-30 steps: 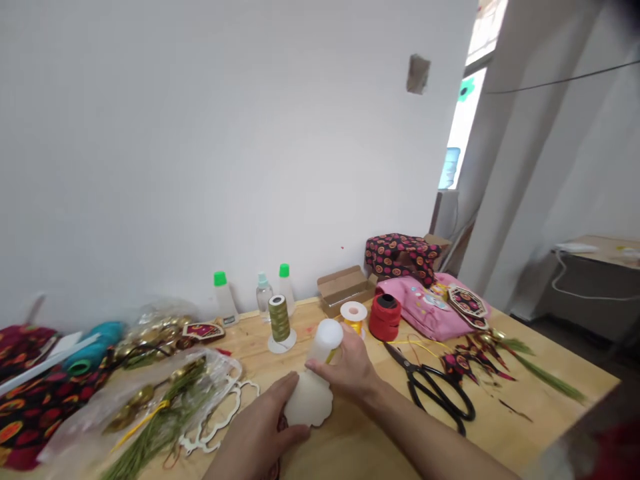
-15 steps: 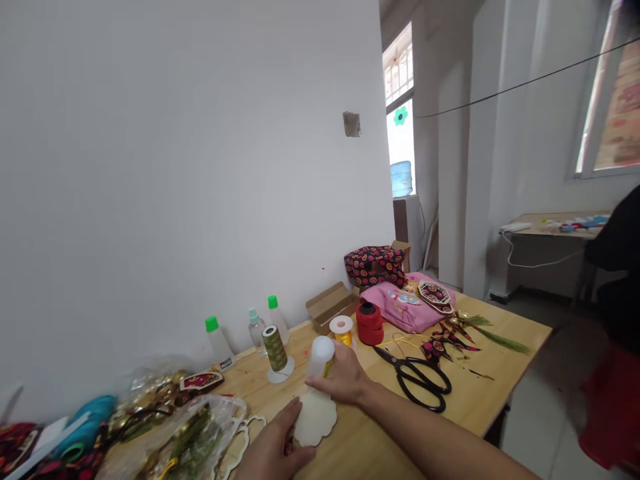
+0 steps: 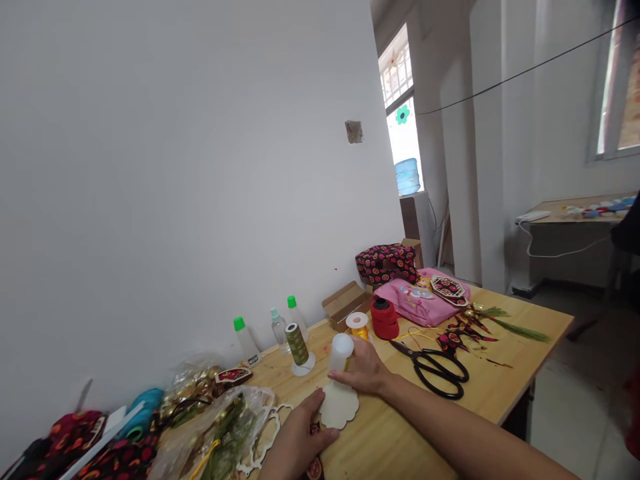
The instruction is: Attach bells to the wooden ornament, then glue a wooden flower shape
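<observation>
Head view: the right hand is wrapping its grip around the white bottle, whose round end is facing up above the counter; the left hand is closing its grip, thumb and fingers, on the left edge of the scalloped plate, which is sitting just below the bottle. Beneath the left hand, a patterned piece is partly showing. The plate is probably behaving as a thin, light, stiff board, its lobes perhaps risking chips under bending; its edges are seeming the best hold. The bottle is looking light, smooth and likely squeezable, its side wall suiting a wrapped hold under mild pressure.
</observation>
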The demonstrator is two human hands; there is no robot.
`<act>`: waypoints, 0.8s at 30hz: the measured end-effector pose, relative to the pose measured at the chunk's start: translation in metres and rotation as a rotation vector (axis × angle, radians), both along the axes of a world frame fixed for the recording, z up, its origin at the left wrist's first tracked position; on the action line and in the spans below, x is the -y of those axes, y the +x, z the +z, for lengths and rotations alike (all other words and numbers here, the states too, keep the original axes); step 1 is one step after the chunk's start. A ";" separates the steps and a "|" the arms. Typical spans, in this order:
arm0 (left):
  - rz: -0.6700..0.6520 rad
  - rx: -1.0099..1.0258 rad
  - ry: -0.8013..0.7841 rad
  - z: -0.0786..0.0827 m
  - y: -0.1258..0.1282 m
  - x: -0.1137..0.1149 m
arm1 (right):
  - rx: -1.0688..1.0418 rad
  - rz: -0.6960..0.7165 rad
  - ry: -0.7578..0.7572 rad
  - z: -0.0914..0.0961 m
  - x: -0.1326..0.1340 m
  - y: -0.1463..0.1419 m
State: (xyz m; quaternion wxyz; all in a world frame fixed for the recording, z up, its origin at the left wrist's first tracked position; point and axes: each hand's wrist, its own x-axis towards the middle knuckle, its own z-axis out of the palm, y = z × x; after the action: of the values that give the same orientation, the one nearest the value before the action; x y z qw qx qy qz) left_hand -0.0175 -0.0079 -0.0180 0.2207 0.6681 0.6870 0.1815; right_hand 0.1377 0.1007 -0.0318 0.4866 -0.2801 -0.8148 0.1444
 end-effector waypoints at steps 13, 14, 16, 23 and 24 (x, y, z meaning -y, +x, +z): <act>0.037 -0.178 0.001 -0.006 0.008 -0.003 | -0.093 -0.089 -0.220 0.002 0.000 -0.005; 0.032 -0.183 0.002 -0.007 0.009 -0.002 | -0.092 -0.092 -0.226 0.003 -0.002 -0.006; 0.029 -0.190 -0.002 -0.006 0.010 -0.002 | -0.074 -0.098 -0.228 0.009 -0.005 -0.009; 0.045 -0.257 -0.047 -0.001 0.019 0.001 | 0.096 -0.114 -0.127 0.019 -0.014 -0.021; 0.045 -0.265 -0.053 0.000 0.021 0.002 | 0.102 -0.119 -0.122 0.017 -0.015 -0.022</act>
State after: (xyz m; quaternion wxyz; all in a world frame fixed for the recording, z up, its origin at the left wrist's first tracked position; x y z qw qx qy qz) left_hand 0.0035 -0.0096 -0.0179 0.1415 0.6646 0.7295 0.0785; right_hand 0.1161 0.1154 -0.0149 0.4340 -0.3641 -0.8102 0.1503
